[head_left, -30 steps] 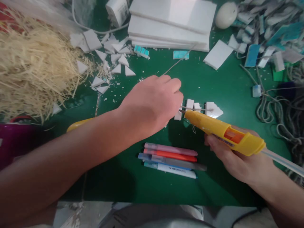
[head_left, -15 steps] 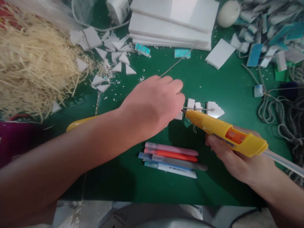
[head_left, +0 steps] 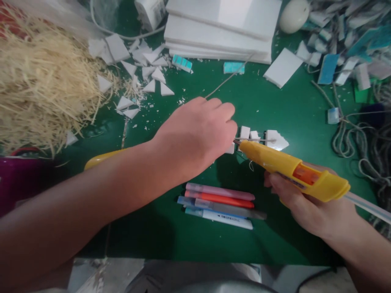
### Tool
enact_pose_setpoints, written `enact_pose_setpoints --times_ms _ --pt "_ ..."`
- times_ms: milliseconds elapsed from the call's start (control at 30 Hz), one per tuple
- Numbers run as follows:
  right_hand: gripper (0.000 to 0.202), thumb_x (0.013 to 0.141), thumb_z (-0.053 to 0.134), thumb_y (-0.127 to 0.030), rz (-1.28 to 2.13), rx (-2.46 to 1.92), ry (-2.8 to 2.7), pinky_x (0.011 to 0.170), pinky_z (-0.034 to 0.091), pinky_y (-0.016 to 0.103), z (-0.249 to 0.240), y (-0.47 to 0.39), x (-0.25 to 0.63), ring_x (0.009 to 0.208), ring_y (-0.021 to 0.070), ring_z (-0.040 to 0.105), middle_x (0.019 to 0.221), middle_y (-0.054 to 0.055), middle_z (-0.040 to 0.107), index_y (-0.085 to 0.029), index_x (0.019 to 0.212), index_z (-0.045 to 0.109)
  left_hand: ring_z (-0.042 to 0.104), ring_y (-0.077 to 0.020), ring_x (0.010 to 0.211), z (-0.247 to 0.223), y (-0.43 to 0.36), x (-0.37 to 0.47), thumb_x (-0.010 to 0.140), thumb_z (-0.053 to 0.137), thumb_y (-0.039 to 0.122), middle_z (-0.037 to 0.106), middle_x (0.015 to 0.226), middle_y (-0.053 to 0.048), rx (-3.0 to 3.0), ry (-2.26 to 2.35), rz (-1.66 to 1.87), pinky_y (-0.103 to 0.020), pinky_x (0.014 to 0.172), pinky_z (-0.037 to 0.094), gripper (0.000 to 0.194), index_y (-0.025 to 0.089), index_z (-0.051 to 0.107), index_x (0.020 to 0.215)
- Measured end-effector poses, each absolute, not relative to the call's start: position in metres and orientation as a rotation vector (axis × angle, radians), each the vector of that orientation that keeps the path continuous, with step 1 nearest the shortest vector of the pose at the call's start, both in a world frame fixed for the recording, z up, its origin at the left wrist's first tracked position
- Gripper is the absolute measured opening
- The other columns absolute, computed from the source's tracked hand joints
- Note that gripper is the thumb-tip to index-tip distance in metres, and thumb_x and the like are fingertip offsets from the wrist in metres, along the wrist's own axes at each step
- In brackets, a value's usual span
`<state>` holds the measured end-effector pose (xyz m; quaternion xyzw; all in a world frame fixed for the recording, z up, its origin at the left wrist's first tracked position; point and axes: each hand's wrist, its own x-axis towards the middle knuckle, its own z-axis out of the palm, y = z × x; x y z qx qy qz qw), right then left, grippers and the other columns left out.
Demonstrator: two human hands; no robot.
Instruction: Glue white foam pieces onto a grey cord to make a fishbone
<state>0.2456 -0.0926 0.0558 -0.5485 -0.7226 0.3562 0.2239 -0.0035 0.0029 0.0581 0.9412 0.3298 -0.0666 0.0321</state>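
Note:
My right hand [head_left: 305, 203] is wrapped round a yellow hot glue gun [head_left: 275, 162], with a clear glue stick [head_left: 366, 205] coming out of its back end. The gun's nozzle points left, close beside the fingers of my left hand [head_left: 198, 134]. That left hand is closed, knuckles up, over a grey string [head_left: 224, 85] that runs out toward the back. Small white foam pieces [head_left: 244, 132] lie at its fingertips, and the string continues over them to a pointed white foam piece [head_left: 275, 140]. My left hand hides part of the string and foam.
Several markers [head_left: 220, 199] lie in front of my hands. White foam sheets [head_left: 220, 36] are stacked at the back, near foam scraps [head_left: 149, 73]. Wood shavings [head_left: 45, 85] heap up on the left. Tangled grey cord [head_left: 348, 138] and a white egg-shaped object [head_left: 294, 16] are on the right.
The back of the glue gun has shifted slightly right and down in my right hand, its nozzle staying near the string. My left hand holds almost the same place.

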Motion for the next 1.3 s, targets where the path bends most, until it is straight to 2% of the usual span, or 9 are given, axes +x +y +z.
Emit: enact_pose_setpoints --times_ms 133,333,433,667,800,967,1133,1200,1300 --pt "0.023 0.108 0.071 -0.034 1.047 -1.535 -1.956 0.050 0.057 0.027 0.052 -0.095 0.250 0.053 0.0152 0.069 0.071 -0.002 0.074 -0.029 0.086 0.069 0.072 -0.0271 0.103 0.054 0.003 -0.007 0.101 0.046 0.006 0.075 0.108 -0.011 2.907 0.977 -0.043 -0.040 0.089 0.059 0.034 0.018 0.078 0.100" --pt "0.034 0.112 0.068 -0.051 1.081 -1.608 -1.920 0.049 0.059 0.029 0.051 -0.099 0.252 0.056 0.0175 0.069 0.075 0.001 0.075 -0.029 0.085 0.068 0.072 -0.0276 0.102 0.050 0.002 -0.010 0.103 0.045 0.007 0.076 0.106 -0.011 2.884 0.973 0.024 -0.041 0.089 0.060 0.036 0.019 0.079 0.100" --pt "0.028 0.111 0.069 -0.046 1.085 -1.600 -1.918 0.050 0.059 0.029 0.053 -0.098 0.251 0.056 0.0174 0.069 0.075 0.001 0.075 -0.030 0.089 0.070 0.072 -0.0290 0.103 0.052 0.002 -0.008 0.101 0.046 0.006 0.075 0.107 -0.012 2.889 0.977 -0.034 -0.042 0.089 0.059 0.036 0.018 0.080 0.101" --pt "0.028 0.111 0.067 -0.042 1.097 -1.570 -1.959 0.043 0.053 0.028 0.053 -0.092 0.247 0.050 0.0165 0.066 0.066 -0.002 0.069 -0.030 0.086 0.066 0.072 -0.0283 0.101 0.049 0.003 -0.012 0.101 0.048 0.009 0.075 0.106 -0.011 2.904 0.950 0.035 -0.042 0.088 0.059 0.032 0.019 0.079 0.100" --pt "0.024 0.109 0.067 -0.035 1.060 -1.564 -1.988 0.038 0.045 0.026 0.054 -0.090 0.244 0.047 0.0143 0.062 0.065 -0.004 0.068 -0.030 0.086 0.064 0.073 -0.0290 0.101 0.052 0.004 -0.013 0.100 0.053 0.011 0.075 0.106 -0.010 2.881 0.982 0.006 -0.043 0.089 0.059 0.026 0.019 0.077 0.101" --pt "0.023 0.109 0.067 -0.033 1.036 -1.521 -1.996 0.042 0.049 0.026 0.053 -0.090 0.243 0.048 0.0145 0.064 0.066 -0.004 0.069 -0.030 0.086 0.065 0.077 -0.0301 0.104 0.057 0.003 -0.013 0.104 0.056 0.019 0.078 0.115 -0.010 2.754 1.045 0.017 -0.043 0.093 0.061 0.027 0.019 0.076 0.122" --pt "0.022 0.108 0.068 -0.030 0.973 -1.501 -2.020 0.039 0.045 0.026 0.054 -0.090 0.242 0.046 0.0133 0.061 0.065 -0.005 0.069 -0.029 0.086 0.065 0.077 -0.0311 0.120 0.053 0.000 -0.008 0.101 0.066 0.026 0.078 0.135 -0.010 2.701 1.022 0.038 -0.040 0.097 0.063 0.054 0.022 0.063 0.154" --pt "0.023 0.109 0.067 -0.032 0.967 -1.508 -2.030 0.039 0.044 0.026 0.055 -0.090 0.242 0.045 0.0135 0.060 0.066 -0.004 0.068 -0.029 0.086 0.065 0.077 -0.0302 0.121 0.052 -0.001 -0.004 0.102 0.065 0.024 0.079 0.138 -0.010 2.700 1.006 0.049 -0.039 0.097 0.063 0.059 0.023 0.058 0.160" --pt "0.024 0.110 0.067 -0.034 0.971 -1.538 -2.023 0.040 0.044 0.027 0.055 -0.091 0.243 0.047 0.0140 0.061 0.067 -0.003 0.068 -0.029 0.086 0.064 0.077 -0.0310 0.123 0.052 0.000 0.000 0.104 0.065 0.022 0.078 0.138 -0.011 2.673 1.020 -0.011 -0.040 0.098 0.063 0.056 0.021 0.060 0.160"
